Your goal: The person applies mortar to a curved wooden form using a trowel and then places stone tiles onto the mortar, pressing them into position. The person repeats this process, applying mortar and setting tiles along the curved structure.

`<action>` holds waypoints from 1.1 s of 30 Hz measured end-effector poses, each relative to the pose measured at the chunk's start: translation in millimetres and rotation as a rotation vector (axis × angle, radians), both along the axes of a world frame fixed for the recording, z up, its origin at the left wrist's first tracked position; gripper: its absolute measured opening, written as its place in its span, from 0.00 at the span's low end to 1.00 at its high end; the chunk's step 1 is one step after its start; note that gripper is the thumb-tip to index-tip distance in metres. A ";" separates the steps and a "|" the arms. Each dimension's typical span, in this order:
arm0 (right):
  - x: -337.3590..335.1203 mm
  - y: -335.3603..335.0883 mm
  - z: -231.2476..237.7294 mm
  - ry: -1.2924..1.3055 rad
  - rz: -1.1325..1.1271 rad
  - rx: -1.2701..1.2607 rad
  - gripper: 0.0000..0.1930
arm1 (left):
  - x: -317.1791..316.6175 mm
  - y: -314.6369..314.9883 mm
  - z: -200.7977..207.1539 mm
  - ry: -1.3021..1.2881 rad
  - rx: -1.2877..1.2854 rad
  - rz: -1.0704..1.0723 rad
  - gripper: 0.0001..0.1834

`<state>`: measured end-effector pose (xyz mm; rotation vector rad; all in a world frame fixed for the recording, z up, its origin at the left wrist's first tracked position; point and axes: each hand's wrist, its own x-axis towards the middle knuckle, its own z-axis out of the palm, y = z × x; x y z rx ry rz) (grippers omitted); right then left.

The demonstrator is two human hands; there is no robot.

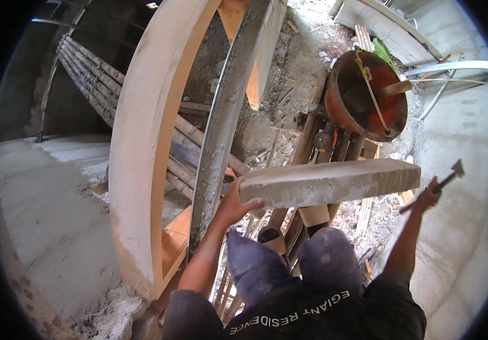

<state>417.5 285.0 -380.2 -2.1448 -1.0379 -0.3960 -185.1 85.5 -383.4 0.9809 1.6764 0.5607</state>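
Observation:
A long, pale grey concrete block (329,184) lies crosswise in front of me, above my knees. My left hand (238,203) is closed around its left end, the thumb on the near face. Just beyond the block's right end, my right hand (427,198) grips a dark-handled hand tool (457,168) with a small, flared metal head; its exact kind is unclear. That head points up and away, towards the grey wall on the right. Whether anything supports the block from below is hidden.
A large rusty round tub (334,107) with a rope across it stands ahead on wooden planks (307,141). Beside it lies a dark power tool (324,139) with orange parts. A pale upright frame (142,147) rises at left, the plastered wall (453,243) at right. Rubble covers the ground below.

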 end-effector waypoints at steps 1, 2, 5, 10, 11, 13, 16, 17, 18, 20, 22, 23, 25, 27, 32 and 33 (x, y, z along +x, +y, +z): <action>-21.5 6.2 33.9 0.222 0.082 -0.005 0.20 | -3.8 -5.6 -5.5 0.006 0.004 -0.002 0.47; -52.8 11.7 82.3 0.433 0.169 -0.011 0.17 | -3.0 -8.9 -10.8 0.001 0.009 -0.002 0.47; -141.2 21.1 189.9 0.635 0.573 0.088 0.17 | -0.9 -2.4 -0.9 0.039 0.007 -0.072 0.46; -297.7 31.1 219.5 0.880 1.025 -0.124 0.21 | -4.4 12.0 12.6 0.203 -0.024 -0.283 0.45; -336.3 35.9 211.2 0.846 1.141 -0.221 0.21 | -4.6 13.4 19.2 0.238 -0.046 -0.324 0.43; -411.4 50.8 184.5 0.764 1.312 -0.328 0.20 | -5.4 17.5 27.1 0.295 -0.035 -0.370 0.43; -505.2 98.8 95.5 0.732 1.313 -0.364 0.17 | 3.8 17.1 35.1 0.424 0.046 -0.425 0.40; -528.7 114.0 64.5 0.647 1.249 -0.449 0.17 | 6.4 12.4 36.8 0.481 0.123 -0.433 0.39; -551.6 109.8 52.3 0.547 1.235 -0.455 0.17 | 7.4 4.6 38.1 0.538 0.191 -0.427 0.39; -586.2 105.6 43.8 0.467 1.145 -0.533 0.19 | 9.7 4.2 65.0 0.459 0.137 -0.367 0.38; -606.6 108.1 33.4 0.510 0.987 -0.702 0.21 | 11.9 -5.9 65.5 0.391 0.253 -0.279 0.38; -612.3 113.6 28.9 0.540 0.956 -0.802 0.23 | 12.6 -6.4 68.5 0.369 0.229 -0.247 0.37; -627.3 107.5 17.0 0.531 0.887 -0.805 0.23 | 13.6 -8.6 65.2 0.321 0.177 -0.207 0.36; -639.1 101.9 9.3 0.531 0.852 -0.820 0.23 | 12.9 -9.5 62.2 0.301 0.157 -0.185 0.36; -634.5 116.0 -4.1 0.321 1.015 -1.022 0.25 | 8.4 2.1 44.3 0.320 0.263 -0.208 0.34; -639.0 90.4 20.2 0.219 1.138 -1.046 0.18 | 5.3 -8.0 50.3 0.312 0.218 -0.146 0.33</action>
